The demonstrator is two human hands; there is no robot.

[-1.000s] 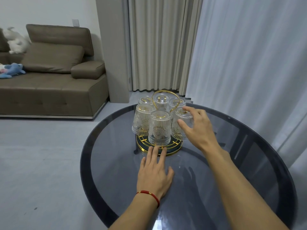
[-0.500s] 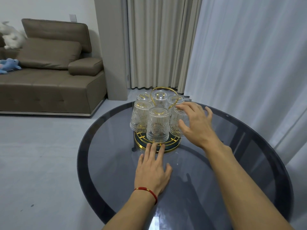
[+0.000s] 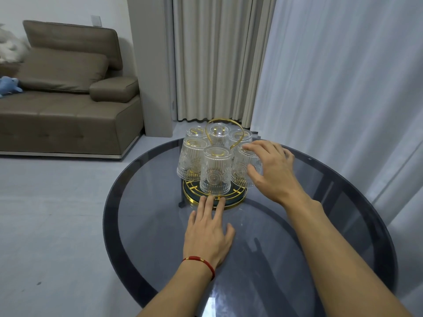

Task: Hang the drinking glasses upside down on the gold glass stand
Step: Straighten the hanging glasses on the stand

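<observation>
**A:** Hand status?

**B:** Left hand (image 3: 209, 234) lies flat, palm down on the round smoked-glass table (image 3: 142, 225), fingers together and straight, holding nothing. Fingertips (image 3: 207, 200) touch the front gold rim of the gold glass stand (image 3: 238, 197). Red cord bracelet (image 3: 201, 263) on that wrist.

**A:** Right?

**B:** Right hand (image 3: 273, 172) is spread wide and cupped around the front-right glass (image 3: 242, 168). Index tip sits on its upturned base, thumb is against its lower side wall. Loose contact, not a closed grip as far as I can tell.

**A:** Glasses?

**B:** 6 ribbed clear drinking glasses, all upside down on the stand, in a ring around the gold loop handle (image 3: 223, 124). Front-centre glass (image 3: 215, 172) is nearest the camera, front-left glass (image 3: 191, 161) just beside it. 3 back glasses (image 3: 218, 131) are partly hidden behind the front ones. Rims hang just above the round base; whether they touch it, cannot tell.

**A:** Stand position?

**B:** On the far half of the table, roughly centred left to right.

**A:** Surroundings?

**B:** Brown sofa (image 3: 68, 106) at left on a grey floor, blue soft toy (image 3: 9, 85) on its seat. Beige curtain (image 3: 215, 58) behind the table, sheer white curtain (image 3: 343, 88) at right.
</observation>
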